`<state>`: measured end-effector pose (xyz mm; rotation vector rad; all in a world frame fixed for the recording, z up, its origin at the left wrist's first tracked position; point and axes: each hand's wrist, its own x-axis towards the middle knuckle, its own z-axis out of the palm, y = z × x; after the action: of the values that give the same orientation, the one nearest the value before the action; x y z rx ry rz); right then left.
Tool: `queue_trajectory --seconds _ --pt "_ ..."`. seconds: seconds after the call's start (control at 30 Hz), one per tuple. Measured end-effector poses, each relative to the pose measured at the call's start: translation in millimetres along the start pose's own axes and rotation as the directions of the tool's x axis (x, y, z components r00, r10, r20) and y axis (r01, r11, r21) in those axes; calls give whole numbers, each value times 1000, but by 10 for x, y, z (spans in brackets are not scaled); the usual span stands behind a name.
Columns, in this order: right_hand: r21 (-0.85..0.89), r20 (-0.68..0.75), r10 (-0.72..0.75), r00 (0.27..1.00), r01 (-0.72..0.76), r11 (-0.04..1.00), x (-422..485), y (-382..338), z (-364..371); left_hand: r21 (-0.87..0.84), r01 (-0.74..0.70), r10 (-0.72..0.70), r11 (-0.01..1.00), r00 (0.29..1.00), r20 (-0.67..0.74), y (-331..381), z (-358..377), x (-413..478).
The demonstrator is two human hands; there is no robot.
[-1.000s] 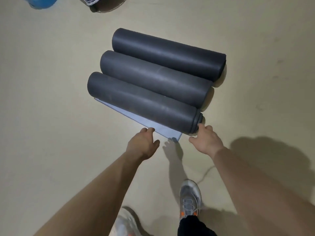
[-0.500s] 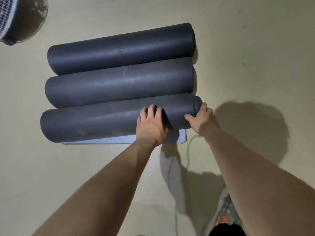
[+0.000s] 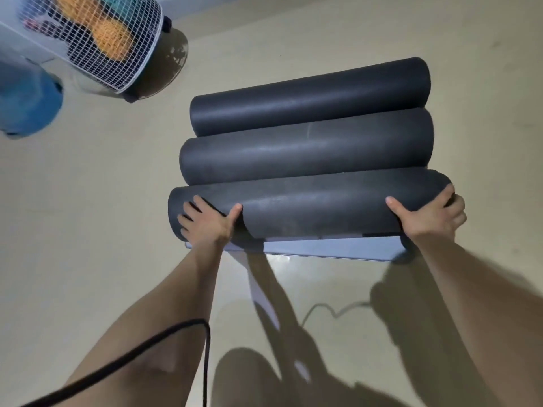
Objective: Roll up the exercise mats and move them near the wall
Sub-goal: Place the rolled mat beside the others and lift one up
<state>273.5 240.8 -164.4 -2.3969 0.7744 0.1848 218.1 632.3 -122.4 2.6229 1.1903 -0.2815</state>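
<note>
Looking down at a plain beige floor [image 3: 88, 230], pretty bare room. Three dark rolled mats [image 3: 308, 151] lie side by side, touching, mid-right. Under the near roll [image 3: 311, 207] a pale flap [image 3: 323, 248] pokes out toward me. Two hands: left hand [image 3: 205, 221] clamps the roll's left end, right hand [image 3: 429, 218] wraps its right end. One wire-grille fan [image 3: 111, 39] and one blue thing [image 3: 26, 107] far left, one black cable [image 3: 176, 330] near.

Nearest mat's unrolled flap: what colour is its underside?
Pale grey-blue flap, unlike the dark grey roll; head view.
</note>
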Motion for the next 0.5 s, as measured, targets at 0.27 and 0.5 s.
queue_trajectory --seconds 0.27,0.5 --pt "108 -8 7 1000 -6 994 -33 70 73 -485 230 -292 844 955 -56 -355 213 294" --pt "49 26 36 999 -38 998 -36 -12 -43 -523 228 -304 821 950 -63 -407 281 384"
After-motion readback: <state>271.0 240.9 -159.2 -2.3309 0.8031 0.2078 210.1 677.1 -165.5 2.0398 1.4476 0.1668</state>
